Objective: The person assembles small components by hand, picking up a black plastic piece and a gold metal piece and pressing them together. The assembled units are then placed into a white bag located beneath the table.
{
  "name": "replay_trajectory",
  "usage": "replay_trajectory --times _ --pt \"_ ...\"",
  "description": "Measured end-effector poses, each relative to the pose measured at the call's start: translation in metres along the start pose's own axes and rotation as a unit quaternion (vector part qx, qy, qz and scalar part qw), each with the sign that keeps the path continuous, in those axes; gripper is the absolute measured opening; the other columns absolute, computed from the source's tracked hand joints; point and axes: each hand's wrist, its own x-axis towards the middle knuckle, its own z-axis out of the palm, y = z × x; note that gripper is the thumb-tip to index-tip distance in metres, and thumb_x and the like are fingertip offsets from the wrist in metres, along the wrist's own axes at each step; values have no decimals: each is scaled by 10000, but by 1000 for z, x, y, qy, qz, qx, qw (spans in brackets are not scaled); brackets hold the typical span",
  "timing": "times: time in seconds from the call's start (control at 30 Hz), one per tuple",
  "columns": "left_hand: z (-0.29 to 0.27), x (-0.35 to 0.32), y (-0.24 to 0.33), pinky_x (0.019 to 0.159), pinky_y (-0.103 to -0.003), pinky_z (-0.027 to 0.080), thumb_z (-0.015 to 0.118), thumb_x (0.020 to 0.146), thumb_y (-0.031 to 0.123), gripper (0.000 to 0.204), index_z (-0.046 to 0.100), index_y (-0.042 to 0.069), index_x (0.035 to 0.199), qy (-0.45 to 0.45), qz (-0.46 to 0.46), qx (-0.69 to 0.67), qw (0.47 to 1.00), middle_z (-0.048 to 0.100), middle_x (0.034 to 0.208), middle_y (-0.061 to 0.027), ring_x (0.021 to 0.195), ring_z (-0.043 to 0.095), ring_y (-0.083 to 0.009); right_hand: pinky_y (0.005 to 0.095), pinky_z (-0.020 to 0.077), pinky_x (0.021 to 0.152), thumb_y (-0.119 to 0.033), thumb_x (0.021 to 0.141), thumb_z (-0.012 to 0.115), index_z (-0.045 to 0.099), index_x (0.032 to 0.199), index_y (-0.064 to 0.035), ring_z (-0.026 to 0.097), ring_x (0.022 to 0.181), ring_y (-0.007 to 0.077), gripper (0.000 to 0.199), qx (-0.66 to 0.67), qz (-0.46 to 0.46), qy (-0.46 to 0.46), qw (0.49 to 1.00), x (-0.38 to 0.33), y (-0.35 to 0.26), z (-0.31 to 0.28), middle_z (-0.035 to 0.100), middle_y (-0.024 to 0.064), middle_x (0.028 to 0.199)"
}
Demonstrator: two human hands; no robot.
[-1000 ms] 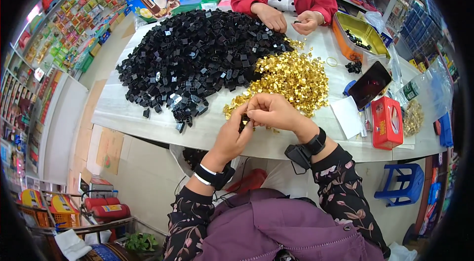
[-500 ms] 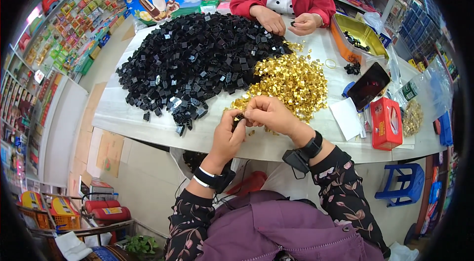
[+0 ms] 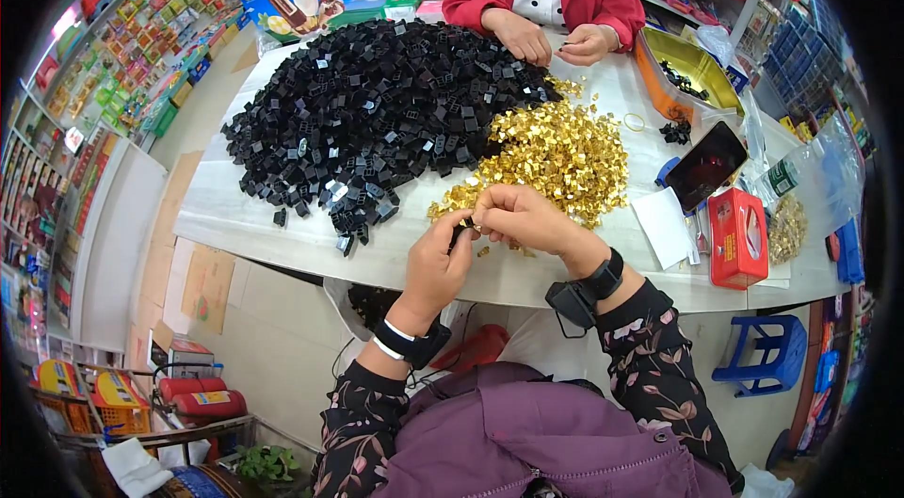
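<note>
Black piece [image 3: 458, 233] — in my left hand [image 3: 435, 263], right hand [image 3: 527, 217] pinched beside it — seemed underway; black heap [image 3: 367, 112], gold heap [image 3: 565, 159] remained.

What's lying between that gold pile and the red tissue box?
The head view shows a white sheet of paper, then a small, unclear item, between the gold pile and the red tissue box; a smartphone sits beside the sheet.

Black plastic pieces [image 3: 377, 112] with glossy faces; gold pieces [image 3: 570, 159], metallic-looking and shiny; smooth tabletop [image 3: 301, 244], pale; glossy smartphone screen [image 3: 706, 167]; clear plastic bottle [image 3: 780, 176]; blue plastic stool [image 3: 789, 352]; matt purple cloth jacket [image 3: 556, 432]
</note>
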Motion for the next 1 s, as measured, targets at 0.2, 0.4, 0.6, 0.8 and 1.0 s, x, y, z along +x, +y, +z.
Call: replay_trajectory --times 0.2,0.4,0.6,0.8,1.0 --pt "0 0 -1 641 -325 495 535 839 5 247 548 32 1084 -13 24 48 998 630 869 -136 741 641 -253 187 418 536 -225 859 558 579 816 -93 516 636 45 141 9 17 -39 999 2 5 -6 597 -25 763" --pt "-2 0 3 630 -324 491 533 838 3 252 550 33 1088 -5 59 86 995 617 857 -132 702 626 -250 178 406 512 -286 872 582 573 815 -101 502 611 42 194 2 42 -49 998 4 9 -8 583 -30 745" --pt "-2 0 9 623 -276 484 518 862 15 241 548 22 1100 -20 -8 6 1000 617 843 -94 639 601 -161 171 409 524 -289 885 580 573 842 -99 511 621 35 194 33 53 -41 997 3 6 -6 578 -38 748" --pt "-9 6 2 580 -233 467 487 901 56 232 537 19 1124 -28 -100 -166 981 627 866 -67 636 578 -99 170 431 559 -265 901 561 591 906 -86 528 642 25 181 45 37 -21 998 0 -2 -2 589 -46 766" --pt "-17 9 1 424 -150 328 443 947 141 245 522 31 1151 -29 -156 -232 960 632 855 -79 574 537 -66 233 464 560 -281 840 608 608 889 -85 565 622 90 202 -85 -50 -10 995 -1 2 -2 616 -2 748"
